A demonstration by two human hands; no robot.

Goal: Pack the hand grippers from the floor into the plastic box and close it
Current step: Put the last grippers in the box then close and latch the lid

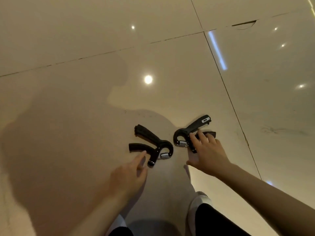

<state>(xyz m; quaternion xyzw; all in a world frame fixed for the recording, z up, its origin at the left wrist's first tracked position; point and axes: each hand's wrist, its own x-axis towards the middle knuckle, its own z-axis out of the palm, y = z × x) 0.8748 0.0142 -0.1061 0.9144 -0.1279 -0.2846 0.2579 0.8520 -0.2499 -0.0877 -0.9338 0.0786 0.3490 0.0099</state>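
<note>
Black hand grippers (151, 147), silver springs (165, 155), beige floor (85, 99)

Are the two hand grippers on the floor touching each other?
Apart. The head view shows a strip of bare tile between the left hand gripper and the right hand gripper, where their curved ends face each other.

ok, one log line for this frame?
stage: reach | left hand: open, nearing left gripper | right hand: fingers on right gripper | box: not visible
</note>
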